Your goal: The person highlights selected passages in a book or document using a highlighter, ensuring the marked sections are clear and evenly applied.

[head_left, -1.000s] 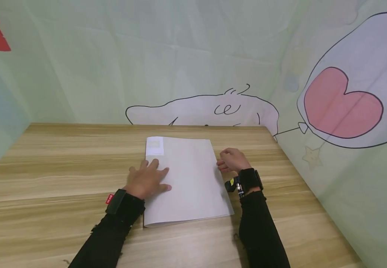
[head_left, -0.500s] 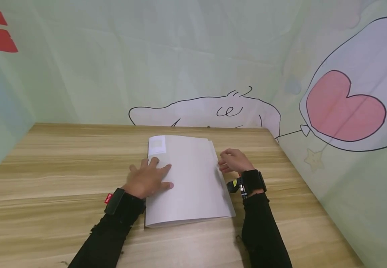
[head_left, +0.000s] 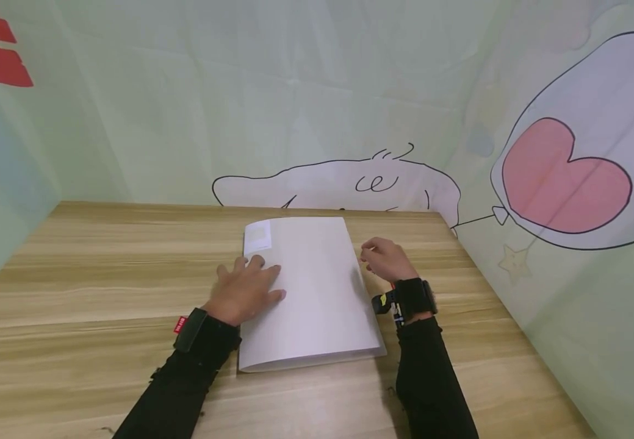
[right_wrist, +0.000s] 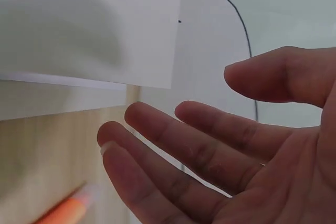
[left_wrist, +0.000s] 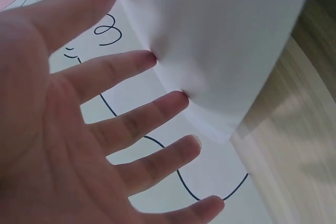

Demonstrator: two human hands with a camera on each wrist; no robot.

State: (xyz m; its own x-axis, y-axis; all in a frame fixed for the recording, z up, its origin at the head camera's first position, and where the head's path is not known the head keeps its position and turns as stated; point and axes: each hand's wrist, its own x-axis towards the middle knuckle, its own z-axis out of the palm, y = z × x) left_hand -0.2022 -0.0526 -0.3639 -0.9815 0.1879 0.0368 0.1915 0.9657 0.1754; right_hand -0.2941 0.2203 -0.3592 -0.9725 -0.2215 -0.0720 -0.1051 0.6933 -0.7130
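Observation:
A white folded paper cover (head_left: 306, 292), like a thin folder or booklet, lies upright on the wooden table with a small label (head_left: 257, 235) at its top left. My left hand (head_left: 244, 291) rests on its left side with fingers spread. In the left wrist view, the thumb and two fingertips (left_wrist: 178, 98) touch the white surface. My right hand (head_left: 388, 259) is just beyond the right edge. In the right wrist view its fingers are bent slightly, the thumb is apart, and nothing is held. There, the top leaf (right_wrist: 94, 30) stands raised above the lower leaf (right_wrist: 58, 100).
The wooden table (head_left: 119, 274) extends to both sides. Fabric walls with a balloon drawing (head_left: 569, 177) enclose its back and sides. A blurred orange object (right_wrist: 65, 211) shows at the lower left of the right wrist view. Both wrists wear black straps.
The cover's top leaf has risen at its right side, its upper right corner now higher. My right hand has shifted slightly up and away from the edge; my left hand stays nearly in place.

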